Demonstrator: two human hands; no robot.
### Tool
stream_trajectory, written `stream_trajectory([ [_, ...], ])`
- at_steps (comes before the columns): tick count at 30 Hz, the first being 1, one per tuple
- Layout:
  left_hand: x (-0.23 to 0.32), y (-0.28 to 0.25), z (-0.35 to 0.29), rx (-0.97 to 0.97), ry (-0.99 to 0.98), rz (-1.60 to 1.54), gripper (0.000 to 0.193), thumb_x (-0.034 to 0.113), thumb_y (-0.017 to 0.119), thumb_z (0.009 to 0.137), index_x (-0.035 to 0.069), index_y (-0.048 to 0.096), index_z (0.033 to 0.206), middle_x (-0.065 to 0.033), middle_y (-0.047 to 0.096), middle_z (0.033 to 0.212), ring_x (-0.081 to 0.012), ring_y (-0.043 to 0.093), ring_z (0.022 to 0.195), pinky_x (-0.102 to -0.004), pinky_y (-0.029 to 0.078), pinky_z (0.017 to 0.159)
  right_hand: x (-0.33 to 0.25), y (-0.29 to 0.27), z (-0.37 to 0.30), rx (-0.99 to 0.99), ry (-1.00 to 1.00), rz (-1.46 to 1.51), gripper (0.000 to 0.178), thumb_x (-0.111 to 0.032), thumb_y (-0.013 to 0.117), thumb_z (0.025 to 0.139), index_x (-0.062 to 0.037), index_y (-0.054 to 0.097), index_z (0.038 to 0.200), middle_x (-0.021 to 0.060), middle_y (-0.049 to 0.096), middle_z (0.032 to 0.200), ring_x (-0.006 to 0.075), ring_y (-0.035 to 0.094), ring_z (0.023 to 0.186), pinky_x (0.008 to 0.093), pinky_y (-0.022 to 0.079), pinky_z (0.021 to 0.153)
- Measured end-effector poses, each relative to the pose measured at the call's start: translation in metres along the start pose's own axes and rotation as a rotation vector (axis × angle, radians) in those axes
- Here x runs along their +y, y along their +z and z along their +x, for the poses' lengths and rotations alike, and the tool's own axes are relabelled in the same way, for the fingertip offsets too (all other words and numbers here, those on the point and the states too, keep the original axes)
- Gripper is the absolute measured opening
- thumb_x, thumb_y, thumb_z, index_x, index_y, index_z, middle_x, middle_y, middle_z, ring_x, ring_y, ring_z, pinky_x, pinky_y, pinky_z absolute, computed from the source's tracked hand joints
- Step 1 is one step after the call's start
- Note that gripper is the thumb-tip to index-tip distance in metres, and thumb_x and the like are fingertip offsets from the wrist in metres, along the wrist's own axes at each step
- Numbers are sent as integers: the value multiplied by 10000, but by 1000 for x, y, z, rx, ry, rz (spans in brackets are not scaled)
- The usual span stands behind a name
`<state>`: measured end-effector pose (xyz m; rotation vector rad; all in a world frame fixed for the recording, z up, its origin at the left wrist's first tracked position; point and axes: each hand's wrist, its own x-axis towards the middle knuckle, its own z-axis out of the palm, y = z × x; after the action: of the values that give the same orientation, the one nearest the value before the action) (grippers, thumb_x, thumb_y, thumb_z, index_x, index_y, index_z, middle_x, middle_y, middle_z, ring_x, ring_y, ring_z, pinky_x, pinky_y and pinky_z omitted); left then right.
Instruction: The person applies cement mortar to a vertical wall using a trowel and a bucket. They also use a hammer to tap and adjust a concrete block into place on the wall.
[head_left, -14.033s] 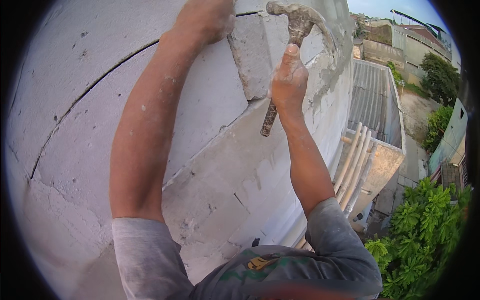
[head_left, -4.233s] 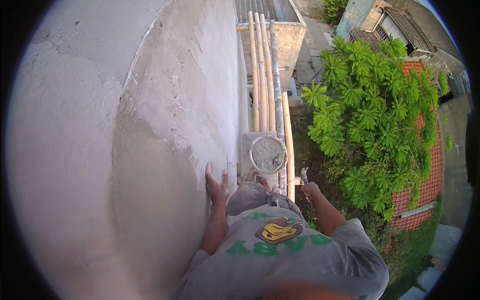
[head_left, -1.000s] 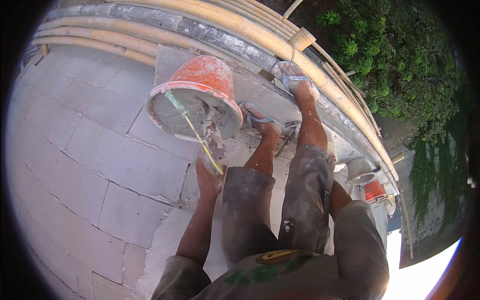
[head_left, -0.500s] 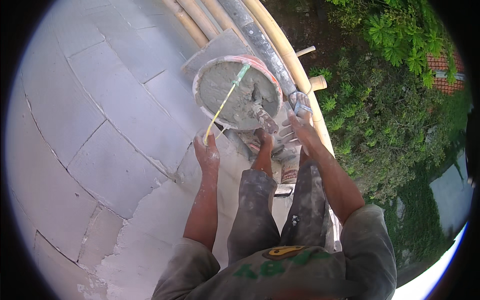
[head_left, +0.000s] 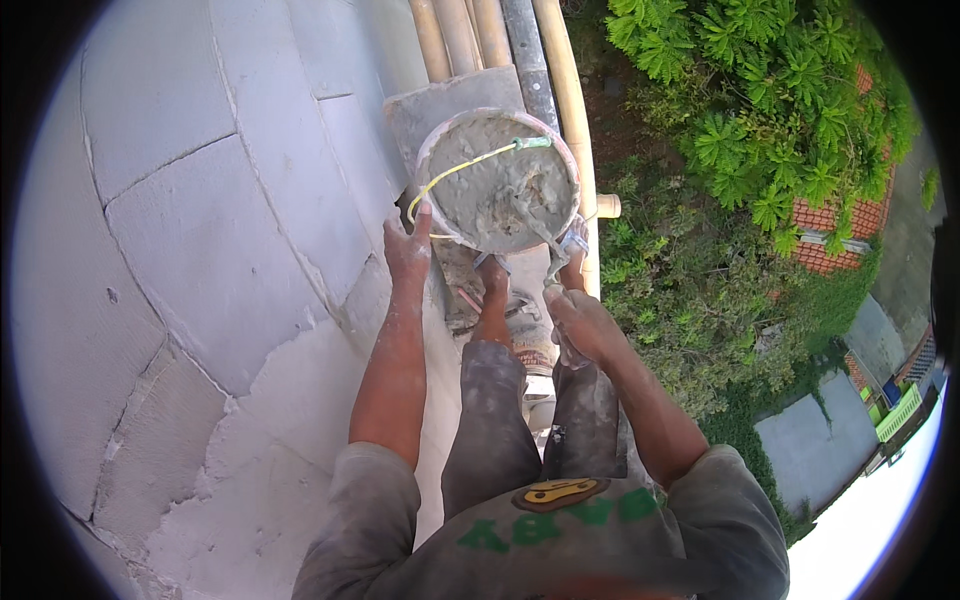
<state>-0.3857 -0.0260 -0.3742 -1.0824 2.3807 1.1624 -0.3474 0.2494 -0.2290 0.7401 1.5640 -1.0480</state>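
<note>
A round bucket (head_left: 428, 165) full of wet grey mortar (head_left: 480, 180) stands before me, its yellow wire handle (head_left: 460, 172) with a green grip slanting across the top. At the bucket's left side, my left hand (head_left: 408, 252) is closed at the lower bend of that wire, the fingertips partly hidden. My right hand (head_left: 582, 325) wraps round the handle of a mortar-coated trowel (head_left: 545, 232), below and right of the bucket. The trowel's neck slopes over the near right rim, and its blade end lies in the mortar, coated and hard to make out.
A wall of large grey blocks (head_left: 185, 230) rises on my left, with a smooth plastered patch (head_left: 270, 430) lower down. The bucket rests on a grey board (head_left: 400, 115) over bamboo poles (head_left: 570, 80). Beyond the right-hand pole the ground drops away to trees (head_left: 740, 130) and roofs (head_left: 830, 215).
My right hand has gone from spread fingers beside the trowel to a grip on its handle, drawn nearer me. The wire handle has swung lower; the view has turned slightly.
</note>
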Motion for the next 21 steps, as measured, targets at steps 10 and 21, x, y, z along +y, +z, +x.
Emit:
stream_trajectory([
  [10, -5, 10, 32, -276, -94, -358, 800, 551, 682, 839, -54, 471, 1317, -182, 539, 1299, -276, 517, 1201, -360, 381, 1035, -27, -94, 66, 478, -447, -1098, 366, -169, 606, 835, -70, 484, 1166, 209, 543, 1116, 401, 641, 845, 493, 538, 716],
  [21, -11, 25, 25, -561, -460, -657, 987, 729, 539, 823, 69, 254, 1499, -137, 344, 1510, -300, 350, 1382, -544, 272, 1119, 59, 8, 96, 181, -177, -668, 476, -197, 648, 794, -3, 418, 1162, 311, 605, 1019, 483, 617, 923, 521, 507, 810],
])
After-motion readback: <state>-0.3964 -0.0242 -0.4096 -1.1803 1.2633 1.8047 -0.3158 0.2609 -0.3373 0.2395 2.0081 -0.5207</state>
